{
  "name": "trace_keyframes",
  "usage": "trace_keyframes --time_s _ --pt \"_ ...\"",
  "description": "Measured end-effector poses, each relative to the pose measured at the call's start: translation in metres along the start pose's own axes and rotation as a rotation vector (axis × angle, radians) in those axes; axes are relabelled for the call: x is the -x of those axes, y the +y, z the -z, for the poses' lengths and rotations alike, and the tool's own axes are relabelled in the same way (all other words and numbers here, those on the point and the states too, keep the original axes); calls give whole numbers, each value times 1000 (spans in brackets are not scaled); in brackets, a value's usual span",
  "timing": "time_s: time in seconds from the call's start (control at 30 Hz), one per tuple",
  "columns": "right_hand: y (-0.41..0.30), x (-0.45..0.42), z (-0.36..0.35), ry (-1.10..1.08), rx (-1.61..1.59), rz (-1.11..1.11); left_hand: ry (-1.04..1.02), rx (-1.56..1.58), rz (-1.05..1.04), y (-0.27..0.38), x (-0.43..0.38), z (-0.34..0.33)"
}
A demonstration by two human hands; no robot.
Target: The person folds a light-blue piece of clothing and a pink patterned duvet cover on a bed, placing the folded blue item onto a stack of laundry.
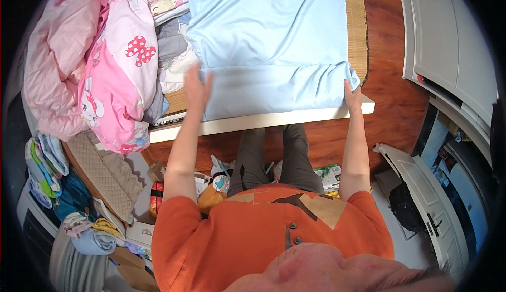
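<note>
A light blue cloth (269,23) lies spread over a bed, its near part folded back in a wide band with wrinkles at the right. At the band's left edge is my left hand (196,86), slightly blurred, with thumb and fingers apart; whether it touches the cloth I cannot tell. My right hand (352,94) grips the bunched right corner of the band, thumb on top and fingers hidden. Beneath the cloth, a woven bamboo mat (357,27) shows along the right side. The white bed edge (253,124) runs below both hands.
Pink bedding (114,90) with cartoon prints is heaped at the left, beside grey and white cloths (174,51). Bags and boxes (328,175) lie on the floor around my legs. A white cabinet (435,35) and a white door (427,201) stand at the right.
</note>
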State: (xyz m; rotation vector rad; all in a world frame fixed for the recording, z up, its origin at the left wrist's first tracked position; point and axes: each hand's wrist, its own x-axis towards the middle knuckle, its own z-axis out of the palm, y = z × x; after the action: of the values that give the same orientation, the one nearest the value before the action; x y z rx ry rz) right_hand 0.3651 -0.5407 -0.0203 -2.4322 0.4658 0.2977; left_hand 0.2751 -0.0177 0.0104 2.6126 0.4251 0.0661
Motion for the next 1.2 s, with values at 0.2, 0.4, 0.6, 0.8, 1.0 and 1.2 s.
trace_keyframes --time_s 0.2,0.4,0.6,0.8,1.0,1.2 --pt "-23 -4 16 -158 41 -17 -489 -209 -552 24 87 18" --pt "-49 2 34 -69 335 -34 -598 -470 -625 27 66 -8" --pt "-59 8 34 -143 514 -147 -501 -453 -484 29 80 -21" --pt "-85 30 87 -187 548 -74 -422 -342 -370 55 87 48" --pt "-10 88 71 -66 508 28 -480 -235 -244 51 164 39" --pt "-21 81 81 1 454 38 -217 127 -1 36 138 55"
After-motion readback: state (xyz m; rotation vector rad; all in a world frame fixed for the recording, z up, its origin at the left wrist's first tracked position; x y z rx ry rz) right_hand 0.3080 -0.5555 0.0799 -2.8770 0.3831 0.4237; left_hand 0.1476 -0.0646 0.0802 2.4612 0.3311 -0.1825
